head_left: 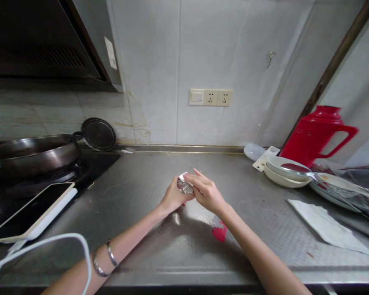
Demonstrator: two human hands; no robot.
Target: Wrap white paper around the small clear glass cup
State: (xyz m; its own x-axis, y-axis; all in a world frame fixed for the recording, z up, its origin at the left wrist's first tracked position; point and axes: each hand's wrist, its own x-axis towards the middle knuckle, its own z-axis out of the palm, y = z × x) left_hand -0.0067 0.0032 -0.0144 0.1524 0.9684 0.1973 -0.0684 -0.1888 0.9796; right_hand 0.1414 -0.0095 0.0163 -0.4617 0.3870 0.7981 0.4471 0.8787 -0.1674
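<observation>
My left hand (pixel 173 196), with two silver bangles on its forearm, is wrapped round a small, shiny, cup-like container (pixel 184 187) above the middle of the metal counter. Its round top shows silvery, angular reflections; whether it is glass or metal I cannot tell. From the right, my right hand (pixel 205 189) reaches over the container, its fingers pressing a small white piece of paper or tissue (pixel 183 176) against the far rim. My fingers hide most of the container's side. A torn red patch (pixel 219 232) lies on the counter below my right wrist.
At left, a pan (pixel 33 155) sits on the stove, near a phone (pixel 33 213) with a white cable (pixel 80 237). A red thermos jug (pixel 316 133), stacked bowls (pixel 285 174), a patterned plate (pixel 341 186) and a white tissue (pixel 327 225) stand or lie at right.
</observation>
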